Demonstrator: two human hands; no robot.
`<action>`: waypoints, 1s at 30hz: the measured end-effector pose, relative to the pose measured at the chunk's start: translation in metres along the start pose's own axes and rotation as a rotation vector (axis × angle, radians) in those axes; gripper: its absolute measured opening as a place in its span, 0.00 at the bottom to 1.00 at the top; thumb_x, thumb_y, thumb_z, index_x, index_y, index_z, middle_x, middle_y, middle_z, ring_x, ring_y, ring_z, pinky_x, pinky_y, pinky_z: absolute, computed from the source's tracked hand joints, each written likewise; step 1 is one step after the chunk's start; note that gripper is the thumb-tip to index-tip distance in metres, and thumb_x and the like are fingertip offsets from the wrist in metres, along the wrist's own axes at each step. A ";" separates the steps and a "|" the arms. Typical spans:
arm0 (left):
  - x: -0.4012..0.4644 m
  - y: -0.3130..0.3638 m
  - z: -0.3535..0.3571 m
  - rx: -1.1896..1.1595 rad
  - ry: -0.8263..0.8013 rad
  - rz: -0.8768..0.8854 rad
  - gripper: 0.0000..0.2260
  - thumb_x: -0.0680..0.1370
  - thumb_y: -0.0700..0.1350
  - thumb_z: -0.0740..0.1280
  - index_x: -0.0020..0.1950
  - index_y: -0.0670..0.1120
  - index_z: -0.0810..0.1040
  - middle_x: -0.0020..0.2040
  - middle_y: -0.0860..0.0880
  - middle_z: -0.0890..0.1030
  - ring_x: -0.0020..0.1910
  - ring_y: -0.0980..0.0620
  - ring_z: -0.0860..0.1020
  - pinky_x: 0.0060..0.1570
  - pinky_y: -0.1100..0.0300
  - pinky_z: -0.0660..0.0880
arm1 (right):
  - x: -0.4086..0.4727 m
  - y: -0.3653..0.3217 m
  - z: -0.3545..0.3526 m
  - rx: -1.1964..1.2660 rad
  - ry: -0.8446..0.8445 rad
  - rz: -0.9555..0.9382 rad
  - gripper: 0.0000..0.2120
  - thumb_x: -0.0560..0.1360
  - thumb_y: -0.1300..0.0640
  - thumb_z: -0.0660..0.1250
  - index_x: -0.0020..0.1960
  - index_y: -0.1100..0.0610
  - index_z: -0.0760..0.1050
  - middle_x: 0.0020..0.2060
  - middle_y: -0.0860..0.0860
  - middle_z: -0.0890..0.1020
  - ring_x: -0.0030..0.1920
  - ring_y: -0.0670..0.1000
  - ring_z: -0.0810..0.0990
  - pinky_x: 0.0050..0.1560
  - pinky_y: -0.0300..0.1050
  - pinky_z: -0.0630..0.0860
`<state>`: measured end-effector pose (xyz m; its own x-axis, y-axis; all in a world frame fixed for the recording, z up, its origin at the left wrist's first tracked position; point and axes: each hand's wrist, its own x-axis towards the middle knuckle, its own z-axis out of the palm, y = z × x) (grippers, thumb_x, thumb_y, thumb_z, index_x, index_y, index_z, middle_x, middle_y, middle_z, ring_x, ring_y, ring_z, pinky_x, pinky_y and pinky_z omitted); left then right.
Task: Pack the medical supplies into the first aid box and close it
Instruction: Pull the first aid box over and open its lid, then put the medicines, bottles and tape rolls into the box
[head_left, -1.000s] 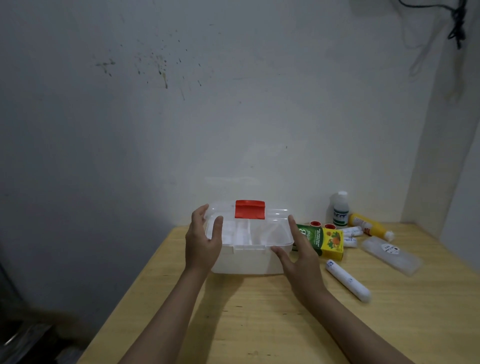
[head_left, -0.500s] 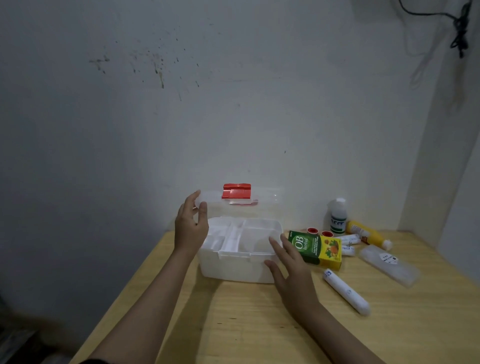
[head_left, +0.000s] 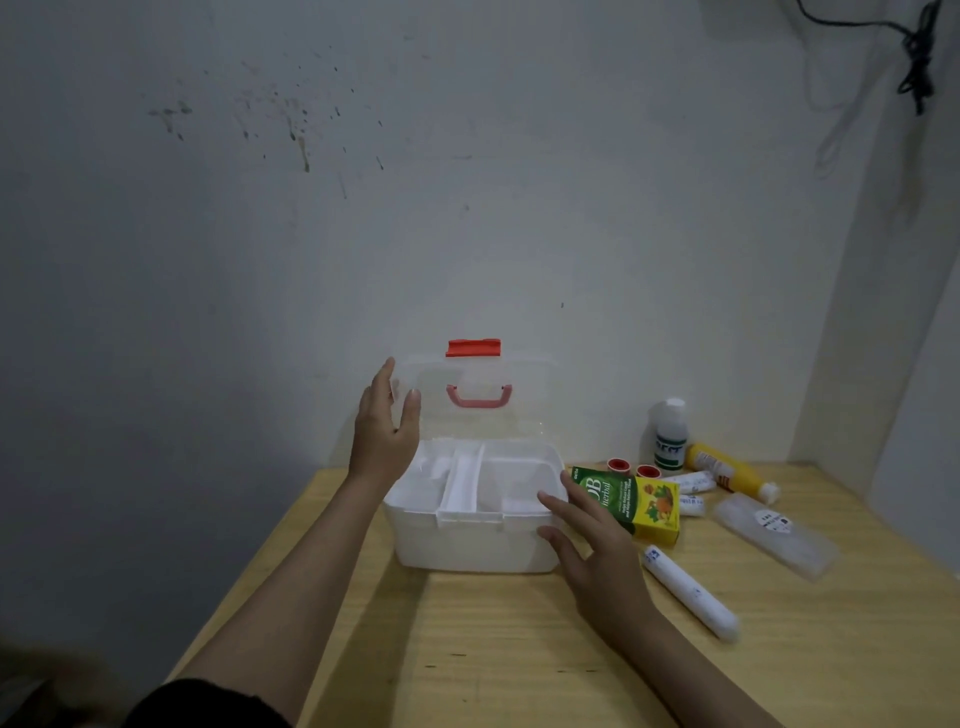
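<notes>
A person's two bare arms reach forward over a pale wooden table (head_left: 467, 649) that meets a grey-white wall. The left hand (head_left: 384, 431) is raised, fingers loosely spread, with thumb and fingertips at the left edge of the clear lid (head_left: 478, 415), which stands upright and open; whether it actually grips the lid cannot be told. A red latch (head_left: 473, 347) sits on the lid's top edge, and a pinkish handle (head_left: 479, 399) shows through the clear plastic to the right of that hand. Below and to the right of the left hand sits the white first aid box (head_left: 472, 540), open, with divided compartments inside. The right hand (head_left: 597, 556) hovers flat with fingers spread, its fingertips at the box's near right corner. Just beyond that hand's fingers lies a green and yellow carton (head_left: 631, 501). To its right lies a white roll (head_left: 691, 592), and farther right a clear flat pouch (head_left: 776, 535). Beyond the carton stand a white bottle (head_left: 670, 434), a yellow tube (head_left: 730, 470) lying down, and two red-capped items (head_left: 618, 464).
</notes>
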<state>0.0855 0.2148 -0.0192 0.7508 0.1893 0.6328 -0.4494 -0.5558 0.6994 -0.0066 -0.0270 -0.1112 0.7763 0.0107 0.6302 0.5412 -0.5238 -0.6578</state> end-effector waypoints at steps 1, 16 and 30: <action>0.002 -0.001 0.001 0.034 -0.027 -0.002 0.26 0.80 0.53 0.57 0.76 0.53 0.53 0.73 0.45 0.65 0.70 0.48 0.67 0.63 0.56 0.68 | 0.001 0.000 -0.002 0.002 -0.002 0.008 0.20 0.73 0.59 0.70 0.62 0.43 0.74 0.70 0.44 0.68 0.70 0.41 0.65 0.66 0.34 0.64; 0.008 -0.020 -0.005 0.212 -0.421 -0.164 0.40 0.74 0.63 0.61 0.77 0.53 0.43 0.77 0.48 0.57 0.71 0.44 0.67 0.66 0.48 0.68 | 0.005 -0.001 -0.008 0.004 -0.040 0.058 0.20 0.73 0.58 0.70 0.61 0.41 0.74 0.70 0.43 0.68 0.69 0.41 0.65 0.64 0.33 0.64; -0.084 -0.006 -0.031 -0.004 -0.427 -0.315 0.37 0.66 0.57 0.74 0.70 0.56 0.60 0.60 0.61 0.70 0.60 0.53 0.70 0.57 0.58 0.71 | 0.011 0.000 -0.027 -0.063 -0.110 0.022 0.23 0.72 0.53 0.70 0.66 0.44 0.72 0.70 0.49 0.70 0.70 0.46 0.66 0.68 0.46 0.67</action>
<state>0.0102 0.2275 -0.0661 0.9797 -0.0005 0.2003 -0.1711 -0.5222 0.8355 -0.0065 -0.0494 -0.0928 0.8206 0.0904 0.5643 0.5049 -0.5774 -0.6417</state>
